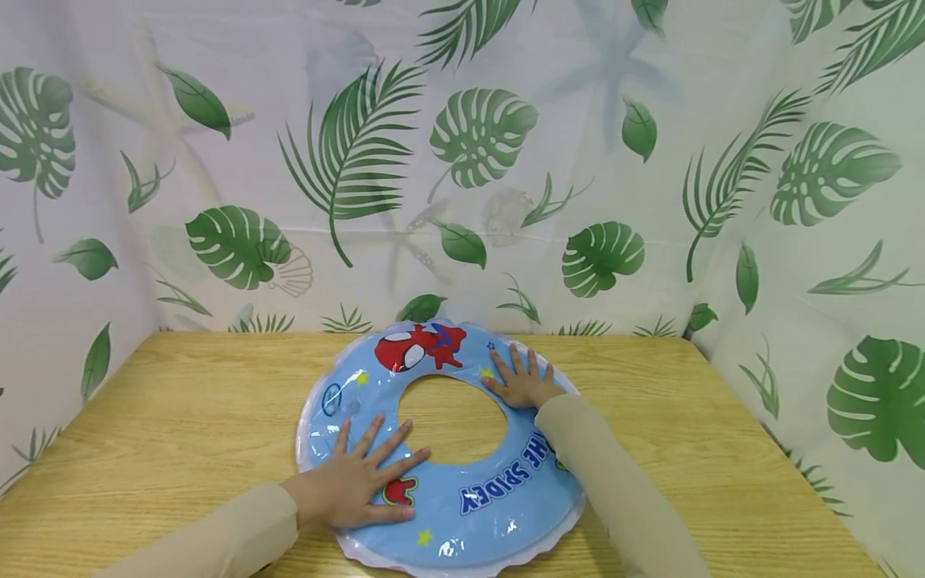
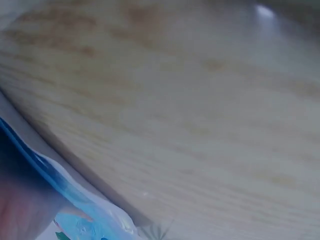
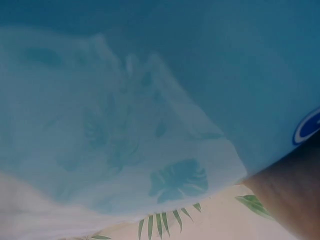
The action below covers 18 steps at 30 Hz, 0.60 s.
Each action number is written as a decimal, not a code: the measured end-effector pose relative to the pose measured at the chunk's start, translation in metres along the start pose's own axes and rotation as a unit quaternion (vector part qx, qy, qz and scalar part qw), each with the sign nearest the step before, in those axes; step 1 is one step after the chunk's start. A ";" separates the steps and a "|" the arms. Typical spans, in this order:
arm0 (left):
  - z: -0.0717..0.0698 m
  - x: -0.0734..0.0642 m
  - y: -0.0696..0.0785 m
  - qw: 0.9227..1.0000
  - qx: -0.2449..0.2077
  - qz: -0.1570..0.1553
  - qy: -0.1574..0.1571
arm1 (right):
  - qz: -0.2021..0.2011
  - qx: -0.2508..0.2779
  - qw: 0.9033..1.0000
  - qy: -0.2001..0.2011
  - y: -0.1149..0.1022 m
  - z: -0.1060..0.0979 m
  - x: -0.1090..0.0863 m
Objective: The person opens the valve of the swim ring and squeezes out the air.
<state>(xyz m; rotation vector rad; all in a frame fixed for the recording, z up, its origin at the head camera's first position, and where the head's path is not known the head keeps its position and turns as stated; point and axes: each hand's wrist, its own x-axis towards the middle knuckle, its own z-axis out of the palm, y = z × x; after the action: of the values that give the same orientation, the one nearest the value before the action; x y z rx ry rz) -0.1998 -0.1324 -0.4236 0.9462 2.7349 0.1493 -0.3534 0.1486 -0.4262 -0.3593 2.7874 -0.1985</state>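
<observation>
A puffed-up blue swim ring [image 1: 499, 522] with a red cartoon figure, stars and lettering lies on the wooden table. My left hand [image 1: 350, 482] rests on its near left part, fingers spread and straight, with fingertips at the inner hole. On the far right part of the ring lies my right hand [image 1: 522, 384], its fingers also spread. In the left wrist view the ring's edge [image 2: 95, 207] and a blurred bit of the left hand [image 2: 22, 212] show at the lower left. The right wrist view is mostly the ring's glossy blue surface [image 3: 240, 65], with part of the right hand [image 3: 295, 192].
The wooden table [image 1: 181, 417] reaches out on both sides of the ring. Behind it and along the sides hangs a white cloth [image 1: 549, 48] printed with green leaves, meeting the table's back edge.
</observation>
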 end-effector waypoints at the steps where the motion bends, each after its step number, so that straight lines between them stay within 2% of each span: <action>1: 0.001 0.000 -0.001 1.000 -0.004 -0.001 -0.004 | 0.000 0.001 1.000 0.000 0.000 0.000 0.000; 8: 0.002 0.001 -0.003 1.000 -0.016 0.000 -0.019 | 0.001 0.002 1.000 -0.003 -0.002 -0.001 -0.002; 18: 0.001 0.002 -0.003 1.000 -0.006 0.004 -0.014 | 0.009 -0.016 0.999 -0.027 -0.008 -0.014 -0.004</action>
<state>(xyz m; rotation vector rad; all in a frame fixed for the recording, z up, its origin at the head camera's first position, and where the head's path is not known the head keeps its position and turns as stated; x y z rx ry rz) -0.2028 -0.1334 -0.4252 0.9487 2.7016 0.1522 -0.3531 0.1432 -0.4106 -0.3407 2.7431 -0.1385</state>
